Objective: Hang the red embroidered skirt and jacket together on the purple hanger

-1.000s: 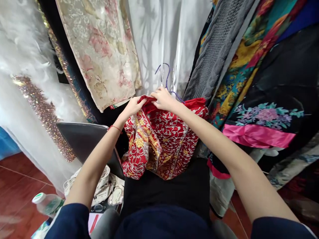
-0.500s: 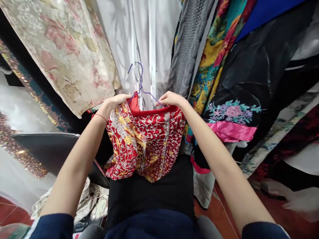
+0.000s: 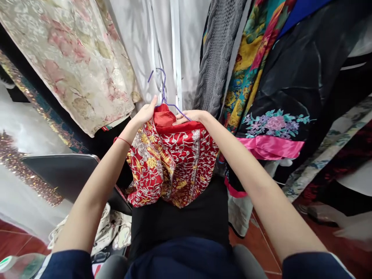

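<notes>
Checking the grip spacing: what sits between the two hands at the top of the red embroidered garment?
In the head view, between left hand and right hand: the purple hanger and the garment's bunched red collar.

Red-tiled floor (image 3: 255, 248) under white shoes (image 3: 116, 232)

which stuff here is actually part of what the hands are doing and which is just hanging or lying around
In hand:
left hand on the red embroidered garment
right hand at the garment's top edge
purple hanger poking out of it

Just around:
floral beige fabric
grey knit
black robe with pink band
dark chair
shoes on the floor
</notes>
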### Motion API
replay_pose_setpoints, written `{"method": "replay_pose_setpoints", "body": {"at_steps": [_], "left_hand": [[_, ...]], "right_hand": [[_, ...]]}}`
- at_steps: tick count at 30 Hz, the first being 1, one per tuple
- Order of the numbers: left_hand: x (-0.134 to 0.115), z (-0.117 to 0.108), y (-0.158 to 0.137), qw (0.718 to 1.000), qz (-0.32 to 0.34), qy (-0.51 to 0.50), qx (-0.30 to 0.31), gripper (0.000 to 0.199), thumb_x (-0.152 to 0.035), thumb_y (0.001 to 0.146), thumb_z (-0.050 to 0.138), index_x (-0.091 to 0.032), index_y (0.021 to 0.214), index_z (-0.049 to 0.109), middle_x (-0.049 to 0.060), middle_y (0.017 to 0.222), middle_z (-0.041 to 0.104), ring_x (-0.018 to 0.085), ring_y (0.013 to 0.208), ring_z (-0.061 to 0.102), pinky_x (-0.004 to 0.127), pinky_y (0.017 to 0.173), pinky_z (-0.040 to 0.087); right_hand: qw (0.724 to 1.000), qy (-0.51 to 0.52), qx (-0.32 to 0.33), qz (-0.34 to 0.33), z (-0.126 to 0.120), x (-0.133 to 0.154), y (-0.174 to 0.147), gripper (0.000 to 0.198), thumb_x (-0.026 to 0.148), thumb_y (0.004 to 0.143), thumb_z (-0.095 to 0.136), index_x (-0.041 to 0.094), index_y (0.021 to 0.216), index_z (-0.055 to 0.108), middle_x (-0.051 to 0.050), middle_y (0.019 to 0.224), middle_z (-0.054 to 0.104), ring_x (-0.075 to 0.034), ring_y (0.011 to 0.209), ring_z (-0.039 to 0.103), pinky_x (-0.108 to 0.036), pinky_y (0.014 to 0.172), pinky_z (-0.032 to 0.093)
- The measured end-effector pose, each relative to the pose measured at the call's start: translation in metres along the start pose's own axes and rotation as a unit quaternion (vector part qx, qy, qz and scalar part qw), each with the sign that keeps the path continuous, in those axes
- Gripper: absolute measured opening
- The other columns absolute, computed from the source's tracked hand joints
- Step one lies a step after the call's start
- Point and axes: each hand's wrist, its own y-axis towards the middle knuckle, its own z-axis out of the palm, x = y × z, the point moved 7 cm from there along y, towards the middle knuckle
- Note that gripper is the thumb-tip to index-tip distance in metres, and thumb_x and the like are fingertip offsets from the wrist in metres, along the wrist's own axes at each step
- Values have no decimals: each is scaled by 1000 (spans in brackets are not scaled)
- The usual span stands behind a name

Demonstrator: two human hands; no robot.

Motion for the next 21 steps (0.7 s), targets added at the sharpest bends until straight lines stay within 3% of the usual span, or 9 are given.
{"method": "replay_pose_setpoints", "body": {"at_steps": [3, 6, 8, 9, 11, 12, 15, 18, 21], "left_hand": [[-1, -1, -18, 999, 10, 41, -15, 71, -73, 94, 32, -12, 105, 67, 15, 96, 71, 27, 98, 67, 39, 93, 51], [-14, -7, -51, 984, 55, 127, -112, 65, -63, 88, 57, -10, 125, 58, 22, 121, 65, 34, 119, 58, 45, 103, 43], [-28, 0, -79, 967, 103, 183, -146, 60, -56, 90, 58, -9, 126, 58, 25, 128, 61, 36, 124, 55, 47, 106, 40], [-34, 9, -92, 961, 126, 208, -132, 54, -53, 93, 53, -9, 123, 60, 25, 126, 62, 36, 122, 56, 47, 104, 41], [-39, 39, -117, 953, 157, 256, -43, 48, -49, 98, 43, -10, 110, 68, 23, 111, 68, 34, 108, 63, 45, 94, 44], [-36, 56, -129, 948, 147, 281, 18, 52, -51, 99, 39, -10, 104, 71, 21, 102, 70, 33, 99, 65, 44, 87, 46], [-2, 95, -153, 927, 10, 343, 152, 73, -71, 93, 38, -9, 82, 76, 22, 78, 70, 32, 77, 67, 41, 69, 43], [32, 107, -157, 912, -88, 359, 179, 82, -79, 87, 43, -5, 80, 77, 26, 79, 70, 36, 77, 67, 42, 69, 41], [63, 96, -145, 919, -136, 337, 154, 68, -64, 90, 53, 0, 92, 77, 31, 92, 71, 41, 91, 67, 45, 77, 42]], "right_hand": [[998, -3, -54, 36, 1, -15, -11, 27, 32, 66, 83, 18, 89, 81, -2, 81, 77, -22, 82, 70, -33, 87, 57], [991, -15, -119, 57, -1, -25, -20, 13, 25, 67, 79, 18, 78, 79, -3, 78, 78, -22, 78, 70, -33, 82, 58], [986, -21, -151, 61, 0, -26, -23, 5, 23, 67, 79, 18, 68, 77, -4, 74, 76, -21, 71, 69, -34, 78, 58], [984, -24, -163, 62, 1, -25, -23, 7, 22, 67, 79, 18, 63, 74, -4, 71, 75, -21, 68, 67, -34, 76, 58], [982, -27, -178, 61, 4, -20, -24, 13, 21, 65, 80, 18, 56, 71, -5, 67, 73, -21, 64, 66, -35, 73, 57], [981, -24, -182, 58, 5, -17, -25, 14, 20, 64, 80, 18, 55, 70, -5, 66, 72, -21, 63, 66, -35, 72, 57], [984, 9, -174, 48, 13, -12, -33, 11, 19, 63, 80, 19, 57, 71, -3, 65, 72, -21, 64, 66, -35, 72, 57], [986, 61, -143, 63, 20, -15, -43, 7, 20, 61, 79, 20, 64, 73, -3, 67, 72, -21, 64, 67, -37, 70, 58], [985, 85, -130, 74, 20, -21, -47, 11, 23, 59, 81, 21, 67, 72, -3, 70, 74, -20, 64, 67, -37, 70, 59]]}}
